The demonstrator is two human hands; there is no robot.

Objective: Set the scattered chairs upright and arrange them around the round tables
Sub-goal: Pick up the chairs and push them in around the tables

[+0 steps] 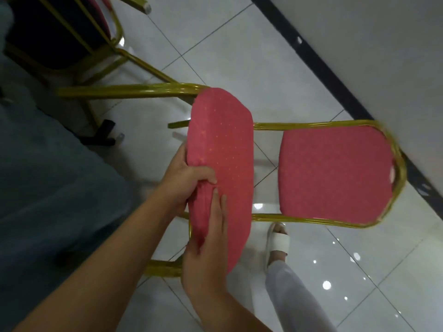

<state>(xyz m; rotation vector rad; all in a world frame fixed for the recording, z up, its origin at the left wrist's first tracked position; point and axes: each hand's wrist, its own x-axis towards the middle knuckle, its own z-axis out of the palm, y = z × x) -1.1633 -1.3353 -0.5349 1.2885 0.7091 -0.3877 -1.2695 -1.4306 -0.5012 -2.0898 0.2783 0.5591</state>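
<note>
A banquet chair with a gold metal frame lies tipped over above the tiled floor, its red dotted seat cushion facing me and its red backrest pointing right towards the wall. My left hand grips the cushion's near edge, thumb on top. My right hand clasps the same edge lower down, fingers spread flat on the fabric. A second chair with a dark underside and gold legs lies at the upper left.
A table with a blue-grey cloth fills the left side. A white wall with a black baseboard runs diagonally at the right. My foot in a white sandal stands on the glossy white tiles under the chair.
</note>
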